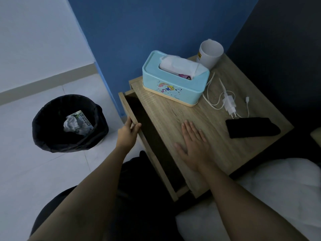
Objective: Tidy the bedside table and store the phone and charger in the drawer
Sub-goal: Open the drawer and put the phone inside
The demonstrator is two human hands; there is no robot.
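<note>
A wooden bedside table (175,112) has its top drawer (132,110) pulled partly out to the left, its inside dark. My left hand (127,134) grips the drawer front's upper edge. My right hand (192,146) lies flat on the tabletop, fingers spread, holding nothing. A black phone (251,127) lies at the table's right edge. Just behind it sits a white charger (230,104) with its loose cable (211,91).
A light blue tissue box (175,80) and a white mug (210,53) stand at the back of the table. A black-lined bin (69,124) with crumpled rubbish sits on the floor to the left. White bedding (278,197) lies at lower right.
</note>
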